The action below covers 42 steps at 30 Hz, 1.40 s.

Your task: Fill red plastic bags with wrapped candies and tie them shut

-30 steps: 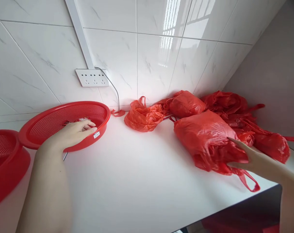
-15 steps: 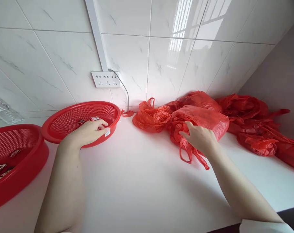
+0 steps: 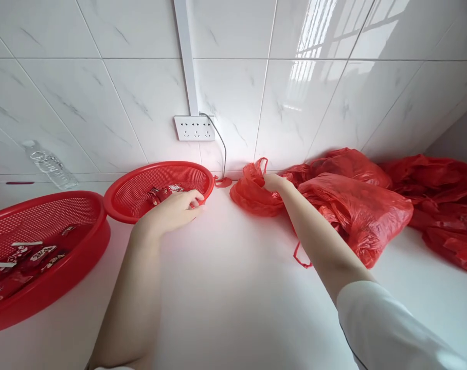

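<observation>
My left hand (image 3: 179, 207) rests at the front right rim of a round red mesh basket (image 3: 120, 198), its fingers curled over the rim. Inside that basket lie some small red packets (image 3: 162, 193). My right hand (image 3: 274, 182) reaches into the small open red plastic bag (image 3: 252, 198) near the wall; its fingers are hidden by the plastic and the hand's own back. Just right of my right forearm sits a fuller red bag (image 3: 372, 210), with a loop of its handle on the table.
A larger red basket (image 3: 98, 234) with several red packets stands at the left. Behind it a clear plastic bottle (image 3: 52, 163) leans by the wall. More red bags (image 3: 445, 190) lie at the right. A socket panel (image 3: 195, 128) with a cable is on the tiled wall.
My right hand has moved left and away from me, off the fuller bag and to the small bag. My left hand stays at the basket rim. The view has shifted left.
</observation>
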Available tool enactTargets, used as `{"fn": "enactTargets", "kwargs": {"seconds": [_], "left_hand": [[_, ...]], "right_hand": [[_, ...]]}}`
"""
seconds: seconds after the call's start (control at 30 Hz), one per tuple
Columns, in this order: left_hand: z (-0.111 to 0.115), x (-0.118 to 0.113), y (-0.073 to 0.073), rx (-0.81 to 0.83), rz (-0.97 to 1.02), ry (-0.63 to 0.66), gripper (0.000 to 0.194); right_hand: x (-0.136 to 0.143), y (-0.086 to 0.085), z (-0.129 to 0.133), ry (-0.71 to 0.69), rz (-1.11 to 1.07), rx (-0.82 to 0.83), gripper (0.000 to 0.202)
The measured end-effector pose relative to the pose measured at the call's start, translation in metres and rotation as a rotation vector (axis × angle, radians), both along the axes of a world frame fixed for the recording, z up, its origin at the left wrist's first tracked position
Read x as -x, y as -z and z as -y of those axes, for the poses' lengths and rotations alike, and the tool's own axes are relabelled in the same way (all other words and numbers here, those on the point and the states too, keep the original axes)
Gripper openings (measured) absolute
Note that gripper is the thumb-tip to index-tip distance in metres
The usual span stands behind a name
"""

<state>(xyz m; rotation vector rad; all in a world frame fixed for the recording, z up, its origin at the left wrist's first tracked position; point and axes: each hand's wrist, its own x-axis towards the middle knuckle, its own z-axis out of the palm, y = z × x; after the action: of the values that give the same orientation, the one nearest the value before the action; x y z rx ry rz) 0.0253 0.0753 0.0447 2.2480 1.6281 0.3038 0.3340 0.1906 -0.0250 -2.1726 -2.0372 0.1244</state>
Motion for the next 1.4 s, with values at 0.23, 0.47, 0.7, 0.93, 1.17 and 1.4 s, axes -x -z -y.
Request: {"fn": "enactTargets", "kwargs": {"seconds": [0.23,0.47,0.7,0.93,1.17,1.4], "left_hand": [[0.008,-0.024,0.002,-0.404,0.070,0.238,0.021],[0.007,-0.055,0.027,-0.384,0.163,0.395,0.024],[0.002,-0.071,0.044,-0.281,0.126,0.409,0.046],[-0.021,-0.069,0.094,0.087,-0.220,0.209,0.085],[-0.039,-0.066,0.117,0.046,-0.301,0.227,0.055],[-0.045,-0.068,0.129,0.000,-0.230,0.231,0.045]], "right_hand": [[-0.011,0.005,0.011,0.179,-0.042,-0.295,0.038],[-0.001,-0.033,0.072,-0.303,-0.369,-0.160,0.018],[-0.006,-0.050,0.102,-0.592,-0.648,0.077,0.026],[0.018,0.013,0.054,-0.222,-0.116,0.144,0.033],[0.005,-0.007,0.065,-0.250,-0.259,-0.089,0.016],[-0.032,-0.037,0.080,0.051,-1.065,-0.670,0.022]]}}
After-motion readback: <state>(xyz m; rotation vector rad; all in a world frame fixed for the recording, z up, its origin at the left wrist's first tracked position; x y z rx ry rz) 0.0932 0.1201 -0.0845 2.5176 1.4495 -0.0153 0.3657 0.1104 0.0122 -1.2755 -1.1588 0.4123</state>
